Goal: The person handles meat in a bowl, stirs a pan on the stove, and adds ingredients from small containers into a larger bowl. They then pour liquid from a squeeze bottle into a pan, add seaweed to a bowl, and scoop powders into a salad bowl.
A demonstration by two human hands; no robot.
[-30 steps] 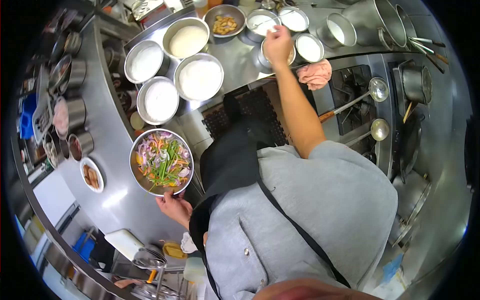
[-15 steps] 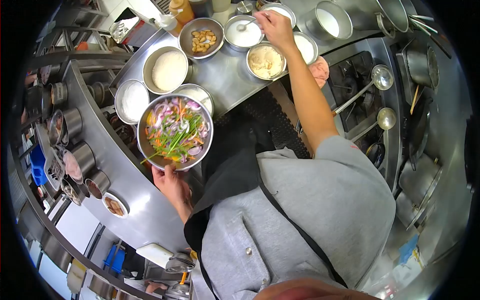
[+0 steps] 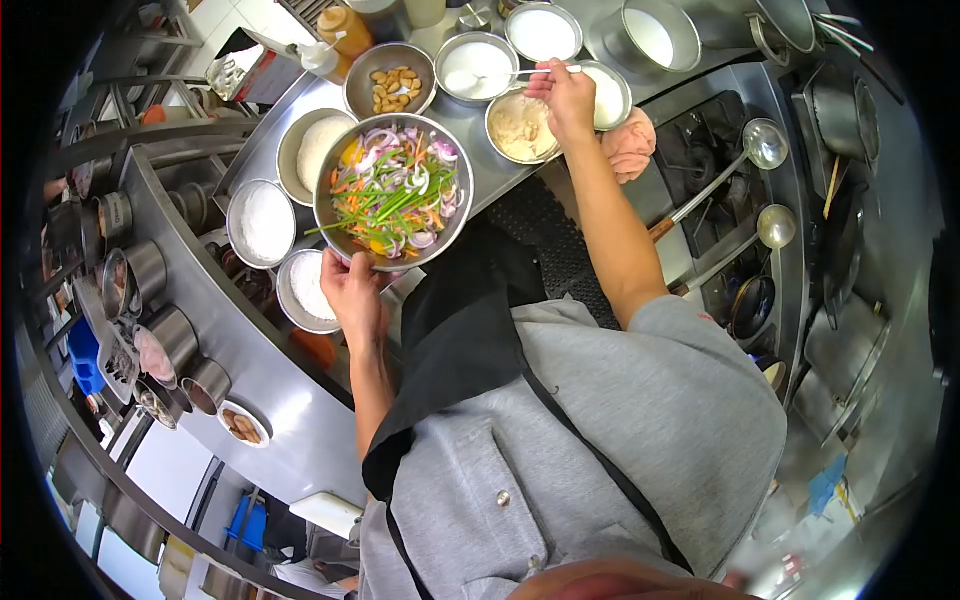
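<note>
My left hand (image 3: 352, 300) grips the near rim of a metal bowl (image 3: 464, 212), held up over the steel counter. Sliced red onion, orange strips and green stalks (image 3: 395, 190) fill it. My right hand (image 3: 566, 102) holds a metal spoon (image 3: 530, 72) by its handle. The spoon's head rests in the white granular contents of a round metal bowl (image 3: 462, 42). Just below that hand is a bowl of pale beige paste (image 3: 520, 128), partly covered by my fingers. A bowl of peeled garlic-like cloves (image 3: 396, 90) stands left of the spooned bowl.
Several tins of white powder (image 3: 264, 225) stand around the steel counter (image 3: 462, 130). A pink cloth (image 3: 630, 145) lies beside the gas burners (image 3: 700, 140). Two ladles (image 3: 766, 146) extend over the stove. Squeeze bottles (image 3: 342, 30) stand at the back; pots (image 3: 165, 335) line the left counter.
The vegetable bowl in my left hand has moved right and toward the back counter. My right hand has come lower and nearer, and the spoon handle now lies flatter.
</note>
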